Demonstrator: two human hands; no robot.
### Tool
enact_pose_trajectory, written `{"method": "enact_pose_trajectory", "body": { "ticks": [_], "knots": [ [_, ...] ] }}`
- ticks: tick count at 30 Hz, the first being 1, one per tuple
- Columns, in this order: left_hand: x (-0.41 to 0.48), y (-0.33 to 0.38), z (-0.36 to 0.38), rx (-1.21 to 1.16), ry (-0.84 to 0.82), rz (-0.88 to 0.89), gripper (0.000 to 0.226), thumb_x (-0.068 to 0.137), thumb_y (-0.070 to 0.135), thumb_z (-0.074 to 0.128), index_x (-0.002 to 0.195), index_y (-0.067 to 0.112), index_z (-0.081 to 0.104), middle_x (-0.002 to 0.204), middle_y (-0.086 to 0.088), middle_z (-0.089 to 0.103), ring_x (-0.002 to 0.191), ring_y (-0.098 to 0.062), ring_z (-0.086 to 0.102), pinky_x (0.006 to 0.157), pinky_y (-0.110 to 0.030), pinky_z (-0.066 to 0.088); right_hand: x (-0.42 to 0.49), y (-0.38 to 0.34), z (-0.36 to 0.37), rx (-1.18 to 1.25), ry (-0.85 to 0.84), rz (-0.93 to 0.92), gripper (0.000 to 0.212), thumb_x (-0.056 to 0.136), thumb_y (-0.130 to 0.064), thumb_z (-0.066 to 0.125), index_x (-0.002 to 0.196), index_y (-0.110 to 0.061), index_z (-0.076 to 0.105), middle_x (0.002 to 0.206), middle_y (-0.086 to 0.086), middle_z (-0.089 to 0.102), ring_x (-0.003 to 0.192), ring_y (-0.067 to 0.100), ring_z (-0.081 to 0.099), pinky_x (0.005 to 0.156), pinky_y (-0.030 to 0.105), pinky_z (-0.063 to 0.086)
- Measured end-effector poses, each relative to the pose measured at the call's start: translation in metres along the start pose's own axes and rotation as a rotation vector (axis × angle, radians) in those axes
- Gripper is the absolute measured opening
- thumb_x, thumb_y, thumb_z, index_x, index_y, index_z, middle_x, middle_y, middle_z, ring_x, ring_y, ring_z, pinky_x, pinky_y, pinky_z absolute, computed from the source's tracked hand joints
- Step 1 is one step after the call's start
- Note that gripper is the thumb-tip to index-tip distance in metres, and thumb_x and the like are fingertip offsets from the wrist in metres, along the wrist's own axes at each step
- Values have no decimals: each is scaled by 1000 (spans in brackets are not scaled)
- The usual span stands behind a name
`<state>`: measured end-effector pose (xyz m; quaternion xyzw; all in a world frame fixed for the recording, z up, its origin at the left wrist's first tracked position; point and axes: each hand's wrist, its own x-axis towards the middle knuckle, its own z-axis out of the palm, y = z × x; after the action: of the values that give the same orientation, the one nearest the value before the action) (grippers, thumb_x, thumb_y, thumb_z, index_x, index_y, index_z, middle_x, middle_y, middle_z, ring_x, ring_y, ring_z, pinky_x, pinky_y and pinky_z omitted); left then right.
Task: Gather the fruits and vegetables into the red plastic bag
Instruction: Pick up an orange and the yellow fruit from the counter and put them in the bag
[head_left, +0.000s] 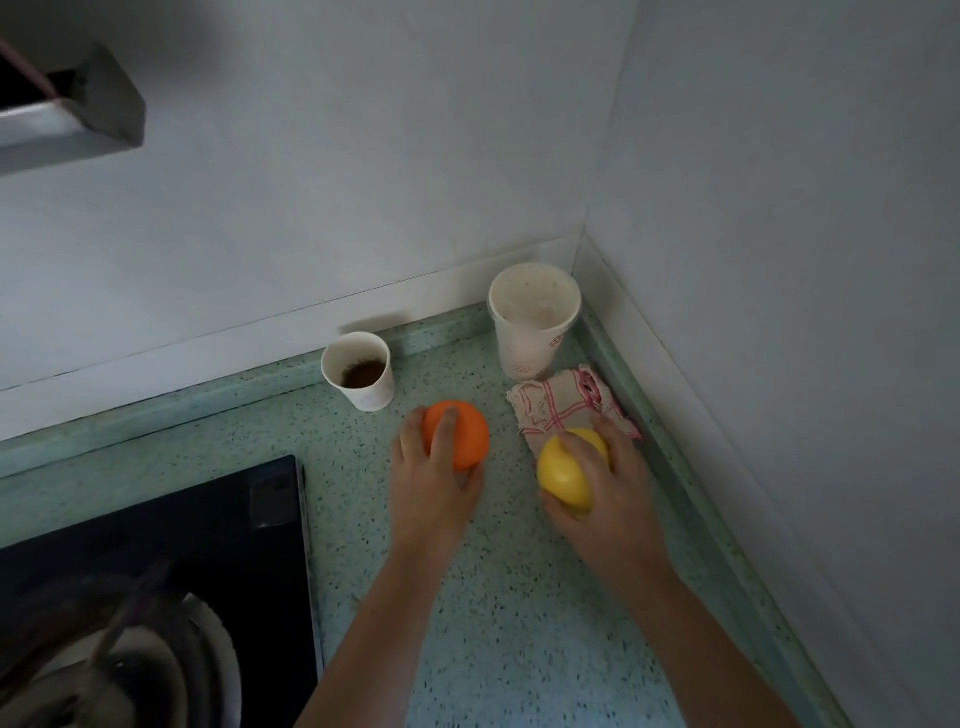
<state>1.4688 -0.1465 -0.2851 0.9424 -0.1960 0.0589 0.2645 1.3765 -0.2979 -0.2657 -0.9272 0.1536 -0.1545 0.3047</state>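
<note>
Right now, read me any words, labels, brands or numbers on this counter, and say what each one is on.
No text can be read in this view.
tall cup: small red round motifs low on its side, no letters.
small paper cup: faint pale print, too blurred to read.
orange and yellow fruit: no sticker or label shows.
cloth: pink check lines only.
</note>
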Motion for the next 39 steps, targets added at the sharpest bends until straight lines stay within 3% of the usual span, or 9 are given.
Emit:
{"method": "enact_pose_trajectory", "body": {
  "ticks": [11, 18, 22, 26, 29, 34, 39],
  "knots": [
    [-54, 31, -43, -119, 53, 5, 72, 66, 22, 81, 127, 17, 44, 130, -20, 43, 112, -38, 47, 78, -45, 49, -28, -22, -38, 45, 26, -38, 58, 66, -19, 79, 119, -13, 55, 134, 19, 40, 122, 35, 38, 92, 38, 36],
    [-102, 54, -80, -348, 119, -41, 72, 64, 17, 83, 127, 18, 49, 123, -10, 45, 102, -22, 52, 78, -27, 46, -69, -45, -72, 77, 51, -52, 58, 66, -25, 77, 118, -18, 53, 130, 18, 43, 115, 35, 44, 90, 35, 32],
    [-132, 63, -98, -437, 152, -50, 70, 63, 15, 83, 124, 19, 50, 119, -2, 43, 100, -16, 52, 76, -8, 34, -94, -58, -89, 82, 91, -76, 56, 65, -31, 70, 116, -24, 49, 130, 18, 44, 113, 38, 48, 88, 37, 40],
    [-160, 70, -114, -503, 175, -59, 69, 65, 16, 83, 124, 25, 48, 116, 2, 44, 101, 3, 49, 74, -2, 38, -121, -71, -106, 107, 109, -62, 56, 66, -32, 71, 118, -19, 55, 133, 14, 43, 117, 35, 45, 86, 32, 38],
    [-180, 73, -123, -570, 150, -80, 68, 66, 21, 81, 125, 25, 48, 120, 1, 46, 109, 6, 44, 76, -9, 41, -141, -79, -117, 106, 140, -78, 57, 64, -36, 69, 117, -21, 54, 130, 14, 45, 115, 35, 47, 86, 33, 38],
    [-209, 85, -139, -663, 145, -112, 68, 59, 57, 67, 121, 40, 45, 120, 18, 42, 108, -3, 49, 81, -19, 44, -170, -88, -133, 129, 136, -99, 58, 65, -39, 68, 119, -24, 52, 130, 9, 43, 116, 30, 46, 86, 32, 38],
    [-237, 99, -154, -683, 170, -144, 65, 65, 49, 77, 121, 37, 46, 120, 21, 41, 107, -4, 51, 82, -22, 46, -191, -94, -147, 182, 107, -117, 60, 66, -42, 69, 120, -23, 51, 130, 4, 40, 118, 25, 43, 89, 32, 38]
  ]
}}
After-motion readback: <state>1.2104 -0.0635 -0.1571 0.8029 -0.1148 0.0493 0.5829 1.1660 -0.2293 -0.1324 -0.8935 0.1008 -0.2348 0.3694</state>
